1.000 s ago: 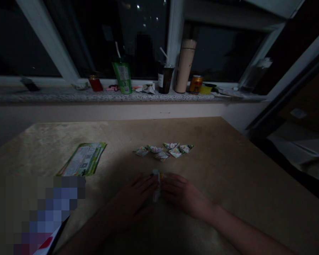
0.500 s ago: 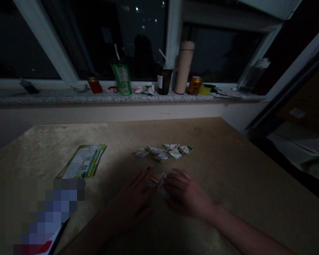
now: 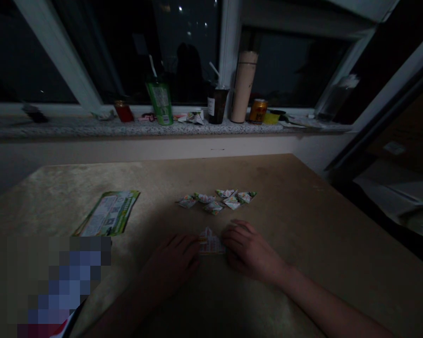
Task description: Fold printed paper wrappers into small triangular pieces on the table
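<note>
A small triangular piece of folded printed paper (image 3: 211,244) lies on the table in front of me, its point facing away. My left hand (image 3: 178,253) has its fingers closed at the paper's left corner. At the right corner, my right hand (image 3: 245,244) grips with curled fingers, thumb tucked underneath. Both hands hide the paper's ends. Just beyond them sits a cluster of several small folded paper pieces (image 3: 213,207), printed in white and green.
A stack of green printed sheets (image 3: 107,213) rests at the left of the tabletop (image 3: 285,211). Along the stone windowsill (image 3: 109,127) stand a green cup (image 3: 160,103), a dark drink cup (image 3: 216,105), a tall flask (image 3: 245,87) and a gold can (image 3: 258,111). A blurred-out object covers the lower left.
The paper, with loose flaps showing before, now lies as a neat triangle. My left hand has drawn back slightly and its fingers have curled; the right has stayed nearly in place.
</note>
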The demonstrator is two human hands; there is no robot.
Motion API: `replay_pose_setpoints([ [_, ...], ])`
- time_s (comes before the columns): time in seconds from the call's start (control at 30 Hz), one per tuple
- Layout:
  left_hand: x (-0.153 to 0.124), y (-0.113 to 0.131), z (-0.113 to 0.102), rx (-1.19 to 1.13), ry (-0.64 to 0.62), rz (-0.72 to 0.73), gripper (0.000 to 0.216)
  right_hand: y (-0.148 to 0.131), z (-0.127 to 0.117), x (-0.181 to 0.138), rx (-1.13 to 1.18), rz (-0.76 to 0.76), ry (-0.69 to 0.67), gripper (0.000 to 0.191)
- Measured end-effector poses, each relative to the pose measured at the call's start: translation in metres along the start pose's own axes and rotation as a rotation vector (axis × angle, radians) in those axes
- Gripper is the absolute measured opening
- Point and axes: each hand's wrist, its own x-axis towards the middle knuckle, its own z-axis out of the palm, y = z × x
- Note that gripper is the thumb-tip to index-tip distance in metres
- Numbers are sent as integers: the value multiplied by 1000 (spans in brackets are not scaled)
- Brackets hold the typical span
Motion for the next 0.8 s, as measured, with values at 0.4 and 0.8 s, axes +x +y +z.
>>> replay_pose_setpoints([
  [0.4,3,-14,19,38,-22,111,27,-5,2,0,-49,-30,-3,15],
  [0.8,5,-13,17,-266,52,-19,25,0,10,1,-180,-75,49,10],
])
